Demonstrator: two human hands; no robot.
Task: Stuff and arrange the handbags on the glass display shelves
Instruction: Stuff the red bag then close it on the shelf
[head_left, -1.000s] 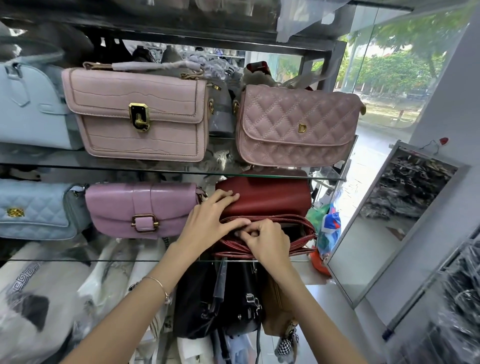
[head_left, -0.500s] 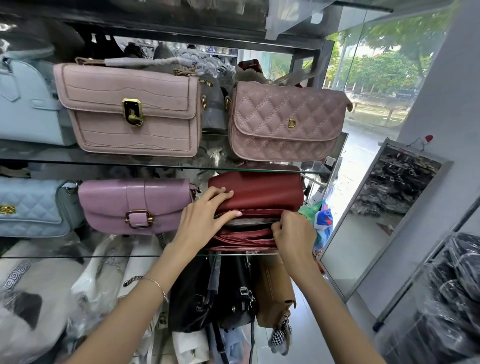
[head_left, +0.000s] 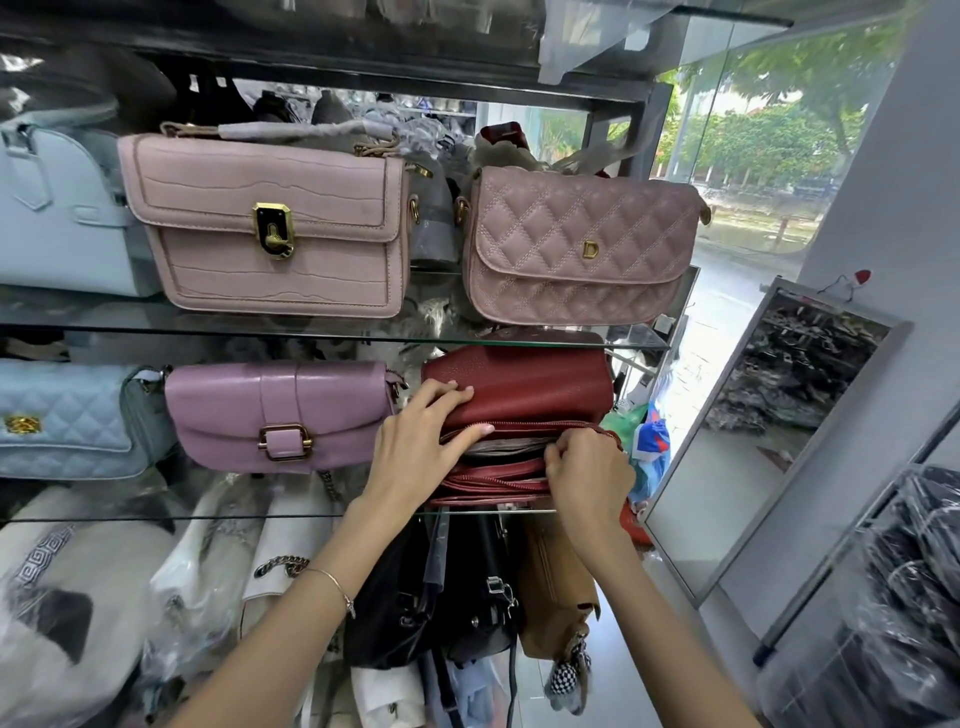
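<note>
At nine o'clock in your view, a pale blue quilted bag (head_left: 57, 421) sits on the middle glass shelf (head_left: 208, 517). A lilac buckle bag (head_left: 280, 415) stands just beside it, on its three o'clock side. Next along, your left hand (head_left: 421, 447) lies on the red handbag (head_left: 519, 389), fingers nearly straight across its upper body and thumb along the zip edge. That grip is apart, pressing rather than clasping. The red handbag stands on the same shelf, its zipped mouth gaping on grey lining. At its three o'clock end, your right hand (head_left: 587, 478) has its fingers curled, its grip clamped on the zip edge. At twelve o'clock from the red handbag, a quilted pink bag (head_left: 576, 244) rests on the shelf above.
</note>
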